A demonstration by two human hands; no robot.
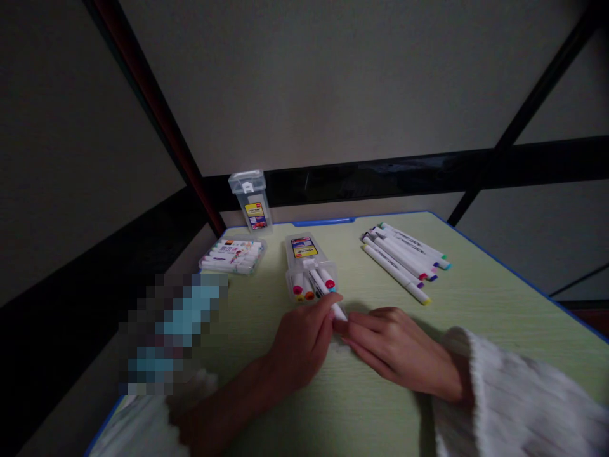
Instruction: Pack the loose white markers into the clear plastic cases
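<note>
My left hand (304, 343) is closed around a white marker (339, 311), pinching it between thumb and fingers. The marker slants away from me, its far end at the mouth of a clear plastic marker case (310, 252). My right hand (392, 346) has its fingers drawn together at the marker's near end; its fingertips are partly hidden. That case lies on its side with its mouth towards me. Several white markers with coloured ends, among them a red-ended marker (329, 284), show inside it. A faint see-through piece lies beneath my fingers, too dim to make out.
Loose white markers (399, 251) lie in a pile to the right. Another clear case (252, 203) stands upright at the back left, and a flat pack of markers (233, 255) lies before it. A blue-edged table (476, 304) meets the wall behind. A pixelated patch covers the left edge.
</note>
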